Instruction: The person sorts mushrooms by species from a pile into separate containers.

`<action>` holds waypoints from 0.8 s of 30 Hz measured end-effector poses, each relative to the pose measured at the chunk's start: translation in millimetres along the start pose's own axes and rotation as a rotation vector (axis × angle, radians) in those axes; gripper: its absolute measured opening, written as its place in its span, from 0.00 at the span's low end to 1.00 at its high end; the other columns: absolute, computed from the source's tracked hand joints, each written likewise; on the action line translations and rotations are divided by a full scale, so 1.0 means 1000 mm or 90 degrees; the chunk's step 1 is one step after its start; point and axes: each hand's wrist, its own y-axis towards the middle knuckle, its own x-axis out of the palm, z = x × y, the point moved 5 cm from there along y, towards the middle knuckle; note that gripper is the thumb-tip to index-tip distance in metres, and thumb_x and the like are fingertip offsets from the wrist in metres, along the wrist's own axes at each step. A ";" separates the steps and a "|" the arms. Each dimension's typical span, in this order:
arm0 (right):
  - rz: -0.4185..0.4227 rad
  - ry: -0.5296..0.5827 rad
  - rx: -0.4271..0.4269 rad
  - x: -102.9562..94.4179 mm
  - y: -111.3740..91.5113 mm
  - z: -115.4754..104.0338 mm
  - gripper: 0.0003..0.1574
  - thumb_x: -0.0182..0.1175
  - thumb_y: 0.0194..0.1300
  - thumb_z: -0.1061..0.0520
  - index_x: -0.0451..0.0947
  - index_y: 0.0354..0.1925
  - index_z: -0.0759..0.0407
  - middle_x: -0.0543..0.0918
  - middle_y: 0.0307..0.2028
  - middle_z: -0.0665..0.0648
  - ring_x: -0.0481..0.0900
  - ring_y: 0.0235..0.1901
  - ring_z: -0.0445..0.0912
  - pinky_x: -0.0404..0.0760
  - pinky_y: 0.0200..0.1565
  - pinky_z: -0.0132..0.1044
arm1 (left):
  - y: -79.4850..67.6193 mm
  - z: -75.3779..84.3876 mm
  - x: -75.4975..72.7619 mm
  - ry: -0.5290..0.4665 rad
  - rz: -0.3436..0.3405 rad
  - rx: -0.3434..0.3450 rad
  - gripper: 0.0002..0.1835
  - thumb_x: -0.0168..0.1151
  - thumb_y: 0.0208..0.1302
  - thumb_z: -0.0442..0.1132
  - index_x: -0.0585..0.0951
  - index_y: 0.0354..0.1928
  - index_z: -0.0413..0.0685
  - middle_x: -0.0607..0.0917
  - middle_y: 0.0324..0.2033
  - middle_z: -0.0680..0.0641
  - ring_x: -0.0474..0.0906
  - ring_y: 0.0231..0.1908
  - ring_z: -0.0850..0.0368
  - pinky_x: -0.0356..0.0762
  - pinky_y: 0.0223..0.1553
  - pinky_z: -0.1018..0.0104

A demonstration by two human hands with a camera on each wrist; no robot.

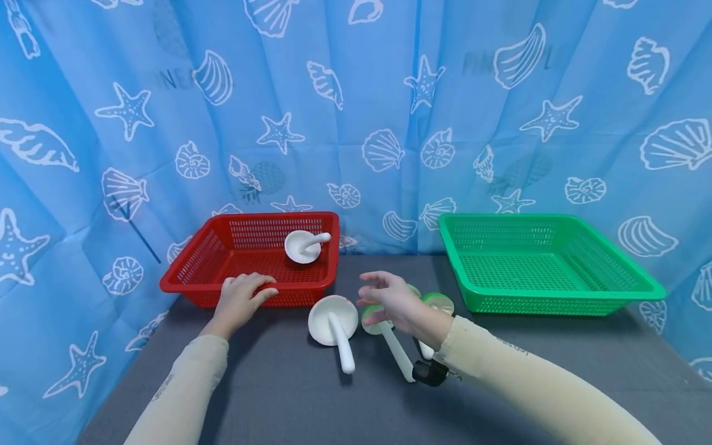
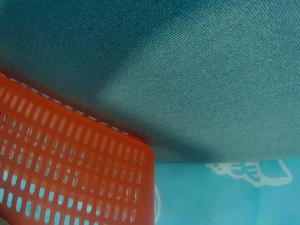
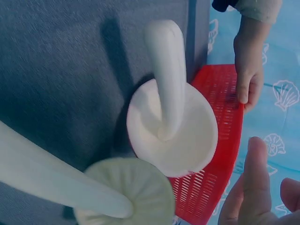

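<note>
My left hand [image 1: 242, 299] grips the front rim of the red basket [image 1: 191, 278], fingers curled over it; the left wrist view shows the basket's slotted wall [image 2: 84, 145]. My right hand [image 1: 396, 301] hovers palm inward, fingers spread and loosely bent, holding nothing; some of its fingers [image 3: 255, 180] show in the right wrist view. Left of it lies a white mushroom-shaped piece [image 1: 321, 324] with a pinkish rim and thick stem, hollow side up. Under and beside the right hand are pale green-edged mushroom-shaped pieces [image 1: 439, 301], partly hidden. Another white piece [image 1: 295, 248] lies inside the red basket.
A green basket [image 1: 562, 296] stands at the right on the dark grey tabletop [image 1: 278, 395]. Behind both baskets hangs a blue curtain [image 1: 356, 93] printed with white shells and starfish. A black wrist device [image 1: 431, 373] sits beneath the right forearm.
</note>
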 end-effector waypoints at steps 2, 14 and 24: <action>0.002 0.002 0.006 0.000 -0.003 0.004 0.25 0.54 0.71 0.66 0.66 0.64 0.66 0.72 0.51 0.66 0.74 0.56 0.63 0.85 0.30 0.43 | 0.000 0.000 0.000 0.002 0.001 0.002 0.20 0.68 0.61 0.47 0.82 0.52 0.49 0.84 0.46 0.45 0.76 0.46 0.46 0.66 0.52 0.45; -0.013 0.006 0.031 0.005 -0.010 0.029 0.25 0.53 0.70 0.67 0.66 0.64 0.68 0.75 0.48 0.67 0.77 0.51 0.61 0.85 0.34 0.49 | 0.000 0.001 -0.002 0.002 -0.005 0.003 0.20 0.67 0.61 0.47 0.82 0.53 0.47 0.84 0.46 0.45 0.76 0.47 0.46 0.66 0.51 0.45; -0.067 0.013 0.059 0.017 -0.010 0.052 0.31 0.51 0.69 0.68 0.60 0.69 0.70 0.72 0.53 0.70 0.73 0.55 0.65 0.83 0.39 0.55 | 0.000 -0.001 0.000 0.003 -0.003 -0.001 0.20 0.68 0.61 0.48 0.82 0.53 0.49 0.84 0.46 0.45 0.76 0.47 0.47 0.66 0.52 0.46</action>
